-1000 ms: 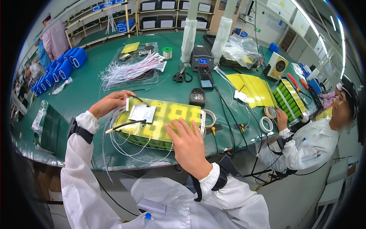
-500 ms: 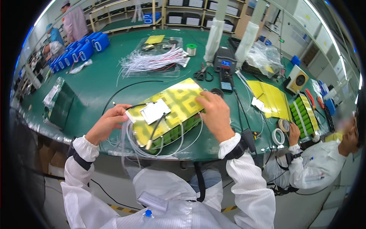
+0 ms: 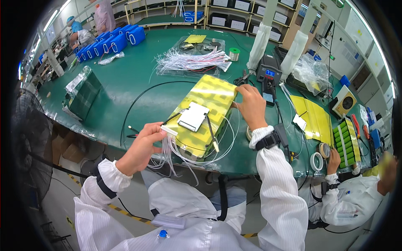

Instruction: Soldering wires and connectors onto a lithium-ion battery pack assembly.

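Note:
A battery pack (image 3: 215, 93) with a clear yellow sheet on top lies slanted near the front edge of the green bench. On it sits a white rectangular circuit module (image 3: 193, 116) with black leads. My left hand (image 3: 144, 147) is closed in a pinch on a white wire connector (image 3: 169, 131) at the pack's near left corner. Thin white wires (image 3: 169, 151) hang from that connector and loop around the pack's near end. My right hand (image 3: 252, 107) is closed around the pack's far right corner, its thumb against the side and fingertips on the top edge.
White wire bundles (image 3: 190, 59) lie in a clear tray farther back, beside a solder spool (image 3: 234, 54). A soldering station (image 3: 268, 72) and scissors (image 3: 243, 78) are at the right. A co-worker's hand (image 3: 333, 161) is near a green-celled pack (image 3: 345, 143). Blue holders (image 3: 111, 44) stand at the back left.
The pack has turned so its far end points more away from me. The connector is now plainly in my left hand's pinch, its wires hanging down. The whole view has shifted.

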Tool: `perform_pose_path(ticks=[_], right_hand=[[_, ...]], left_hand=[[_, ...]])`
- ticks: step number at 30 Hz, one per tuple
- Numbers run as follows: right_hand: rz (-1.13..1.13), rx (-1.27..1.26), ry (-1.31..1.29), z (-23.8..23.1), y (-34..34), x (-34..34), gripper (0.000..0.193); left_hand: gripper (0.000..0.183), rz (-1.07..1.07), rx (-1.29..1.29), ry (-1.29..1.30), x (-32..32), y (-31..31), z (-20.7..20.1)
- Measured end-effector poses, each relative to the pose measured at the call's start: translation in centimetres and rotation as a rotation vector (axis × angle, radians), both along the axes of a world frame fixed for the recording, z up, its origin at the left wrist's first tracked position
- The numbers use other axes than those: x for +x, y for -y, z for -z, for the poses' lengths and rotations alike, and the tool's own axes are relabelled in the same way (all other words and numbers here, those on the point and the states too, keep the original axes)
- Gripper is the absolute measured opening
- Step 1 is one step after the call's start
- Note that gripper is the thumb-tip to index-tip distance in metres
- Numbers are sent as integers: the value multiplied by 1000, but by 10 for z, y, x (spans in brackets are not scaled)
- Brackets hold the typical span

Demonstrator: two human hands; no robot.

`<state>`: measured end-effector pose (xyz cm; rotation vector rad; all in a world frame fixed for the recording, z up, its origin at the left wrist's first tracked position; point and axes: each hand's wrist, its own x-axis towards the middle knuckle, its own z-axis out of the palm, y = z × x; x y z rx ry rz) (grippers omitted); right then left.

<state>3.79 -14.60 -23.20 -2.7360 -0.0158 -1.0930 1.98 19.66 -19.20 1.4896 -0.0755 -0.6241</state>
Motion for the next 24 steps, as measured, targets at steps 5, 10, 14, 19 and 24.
perform_pose_path(ticks=[5,10,14,19,24], right_hand=[[-21,173,31,-4,4,-7,31],[-172,648,339,4,-67,-109,17],[-334,531,133,19,-121,-159,36],[-278,732,96,46,-143,-166,49],[-264,586,146,44,-151,-178,46]], left_hand=[[17,29,-107,-11,-14,2,-1],[17,95,-96,-97,0,-23,11],[13,200,-21,29,-5,-20,6],[7,243,65,273,-24,-28,-16],[5,219,250,669,-62,-22,-18]])
